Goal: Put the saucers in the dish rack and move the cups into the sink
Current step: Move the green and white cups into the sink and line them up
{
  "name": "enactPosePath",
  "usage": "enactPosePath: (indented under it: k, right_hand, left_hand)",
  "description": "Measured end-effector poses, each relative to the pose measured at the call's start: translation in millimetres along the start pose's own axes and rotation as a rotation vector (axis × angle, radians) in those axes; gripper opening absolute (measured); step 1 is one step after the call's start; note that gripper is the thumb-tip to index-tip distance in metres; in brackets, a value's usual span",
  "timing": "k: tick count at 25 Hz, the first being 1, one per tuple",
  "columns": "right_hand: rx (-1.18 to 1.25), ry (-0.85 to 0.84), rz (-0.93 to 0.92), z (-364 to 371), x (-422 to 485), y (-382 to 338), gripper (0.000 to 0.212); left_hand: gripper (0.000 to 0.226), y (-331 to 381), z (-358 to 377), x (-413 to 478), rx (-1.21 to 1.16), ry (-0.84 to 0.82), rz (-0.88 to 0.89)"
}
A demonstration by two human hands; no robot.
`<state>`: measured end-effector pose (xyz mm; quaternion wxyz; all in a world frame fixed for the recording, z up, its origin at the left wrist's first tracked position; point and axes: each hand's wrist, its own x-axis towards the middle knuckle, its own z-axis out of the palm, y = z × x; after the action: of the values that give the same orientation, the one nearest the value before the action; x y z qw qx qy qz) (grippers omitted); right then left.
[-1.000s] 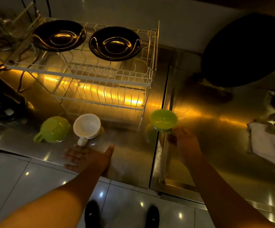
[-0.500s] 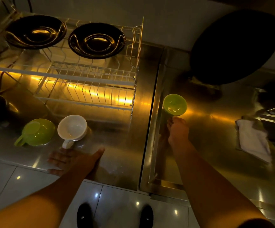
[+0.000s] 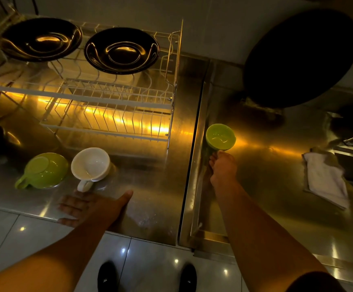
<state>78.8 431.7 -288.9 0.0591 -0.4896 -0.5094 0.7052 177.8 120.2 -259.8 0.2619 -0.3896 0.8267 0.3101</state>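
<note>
While your right hand (image 3: 222, 169) grips the green cup (image 3: 221, 137) low inside the sink (image 3: 276, 175) and your left hand (image 3: 91, 207) lies open on the counter, letting go early could chip it

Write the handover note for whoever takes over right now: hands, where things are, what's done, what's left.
Right hand: grip on a green cup by its near side, held inside the sink, near its left wall; can't tell if it has touched bottom.
Left hand: empty, flat on the counter edge, just in front of the white cup.
Done: two dark saucers sit on the rack's top tier.
Left: release the held cup, then move the white cup and the second green cup from the counter into the sink.
</note>
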Motion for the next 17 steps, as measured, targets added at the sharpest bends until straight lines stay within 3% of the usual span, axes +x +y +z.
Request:
enactPosePath:
  k: [4,7,9,12,14,15,17]
  right_hand:
    - [-0.04,0.006,-0.031,-4.0,-1.1,4.4,0.007]
    - [-0.141,0.011,-0.047,-4.8,0.6,3.0,0.01]
    - [-0.247,0.026,-0.049,-3.2,-1.5,0.6,0.015]
    - [-0.355,-0.01,-0.057,-7.7,-9.5,-10.2,0.018]
    - [-0.331,-0.067,-0.091,-15.5,-21.6,-13.5,0.014]
    - [-0.327,-0.045,-0.142,-16.4,-34.8,-10.2,0.015]
    - [-0.532,-0.02,-0.418,-3.8,-71.7,3.5,0.013]
  left_hand:
    - [0.188,2.2,8.2,0.1,-0.012,0.145,0.044]
    - [0.171,-6.8,13.7,1.5,0.062,0.236,0.008]
    - [0.164,-11.2,16.3,8.6,0.078,0.233,-0.023]
    - [0.168,-17.4,8.7,28.0,0.113,0.064,-0.038]
    - [0.168,-13.5,10.6,21.0,0.093,0.117,-0.037]
    - [0.167,-11.8,10.9,15.0,0.082,0.146,-0.027]
    - [0.168,-11.2,9.6,13.0,0.057,0.164,-0.04]
